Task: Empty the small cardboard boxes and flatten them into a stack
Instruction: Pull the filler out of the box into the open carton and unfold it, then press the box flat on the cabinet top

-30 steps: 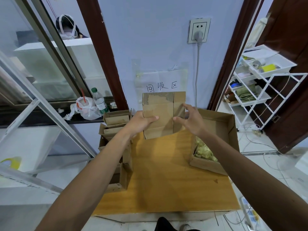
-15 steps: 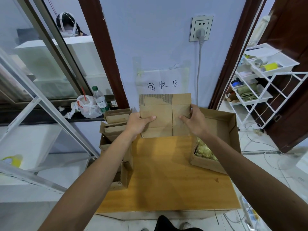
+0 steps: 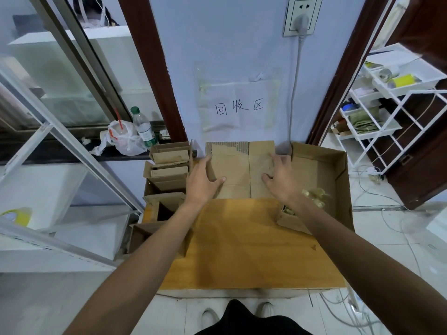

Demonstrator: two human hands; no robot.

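Head view: your left hand (image 3: 202, 181) and right hand (image 3: 281, 181) lie spread on the flattened box (image 3: 238, 169) at the far edge of the table (image 3: 242, 243); press evenly with flat palms; keep its creases down, edges square.

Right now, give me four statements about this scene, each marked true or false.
1. Both the left hand and right hand touch the flattened cardboard. True.
2. The large open box sits left of the hands. False: it is on their right.
3. A plug is in the wall socket. True.
4. The bottle on the ledge has a red cap. False: its cap is green.
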